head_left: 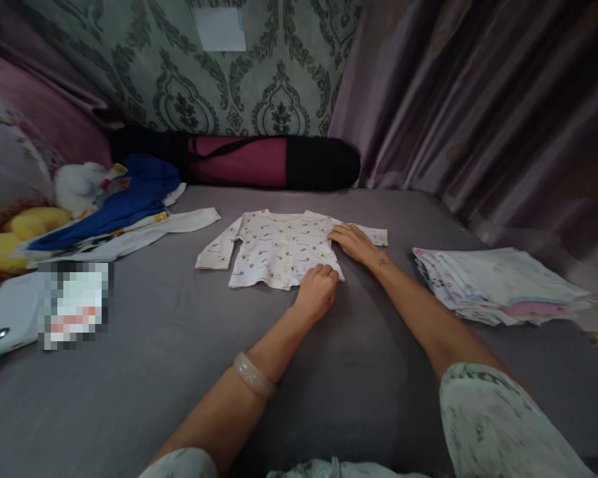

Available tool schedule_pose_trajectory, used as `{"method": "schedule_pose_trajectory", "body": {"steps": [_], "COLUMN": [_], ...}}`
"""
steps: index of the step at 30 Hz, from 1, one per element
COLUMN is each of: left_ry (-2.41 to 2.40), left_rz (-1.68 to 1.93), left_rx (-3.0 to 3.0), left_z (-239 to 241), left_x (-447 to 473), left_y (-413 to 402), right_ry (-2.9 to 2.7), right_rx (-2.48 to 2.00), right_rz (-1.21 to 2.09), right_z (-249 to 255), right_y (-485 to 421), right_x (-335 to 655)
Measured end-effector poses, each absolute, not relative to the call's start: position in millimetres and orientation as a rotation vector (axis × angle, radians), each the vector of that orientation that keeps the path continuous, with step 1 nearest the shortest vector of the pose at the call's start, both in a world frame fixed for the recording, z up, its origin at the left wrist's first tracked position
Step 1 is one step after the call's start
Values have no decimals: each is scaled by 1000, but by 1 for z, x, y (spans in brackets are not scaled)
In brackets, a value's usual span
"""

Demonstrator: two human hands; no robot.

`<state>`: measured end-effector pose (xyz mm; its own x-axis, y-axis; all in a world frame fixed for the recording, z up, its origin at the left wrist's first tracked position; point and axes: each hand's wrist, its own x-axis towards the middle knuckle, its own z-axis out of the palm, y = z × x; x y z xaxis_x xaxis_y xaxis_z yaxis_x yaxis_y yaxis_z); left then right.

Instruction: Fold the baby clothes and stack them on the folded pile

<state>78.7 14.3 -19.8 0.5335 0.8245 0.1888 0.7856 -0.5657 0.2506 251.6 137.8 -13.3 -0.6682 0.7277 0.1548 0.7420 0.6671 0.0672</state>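
Note:
A small white long-sleeved baby shirt [272, 249] with tiny coloured prints lies spread flat on the grey bed sheet [179, 345], its left sleeve stretched out. My left hand [317, 289] rests at the shirt's lower right hem, fingers curled over the edge of the cloth. My right hand [351, 240] lies flat, fingers spread, on the shirt's right shoulder and sleeve. A pale bangle [253, 376] sits on my left forearm.
A stack of folded baby cloths [498, 285] lies at the right. A heap of unfolded clothes with a blue garment [124, 199] and a plush toy [24, 229] sits at the left. A rolled pink and black mat [274, 161] lies along the wall, curtains [478, 99] behind.

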Motion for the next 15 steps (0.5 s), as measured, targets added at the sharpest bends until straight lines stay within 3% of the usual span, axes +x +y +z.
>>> {"method": "schedule_pose_trajectory", "body": {"steps": [12,15], "left_ry": [1300,1284], "left_rz": [441,361], "left_rx": [2674,2598], "left_z": [-13,-3], "left_x": [78,73], "left_y": [9,9], "right_ry": [-2589,-2530], "right_rx": [-1493,-1496], "right_rz": [-156,-12], "right_z": [-11,-20], "right_y": [125,119], "right_x": [228,203]}}
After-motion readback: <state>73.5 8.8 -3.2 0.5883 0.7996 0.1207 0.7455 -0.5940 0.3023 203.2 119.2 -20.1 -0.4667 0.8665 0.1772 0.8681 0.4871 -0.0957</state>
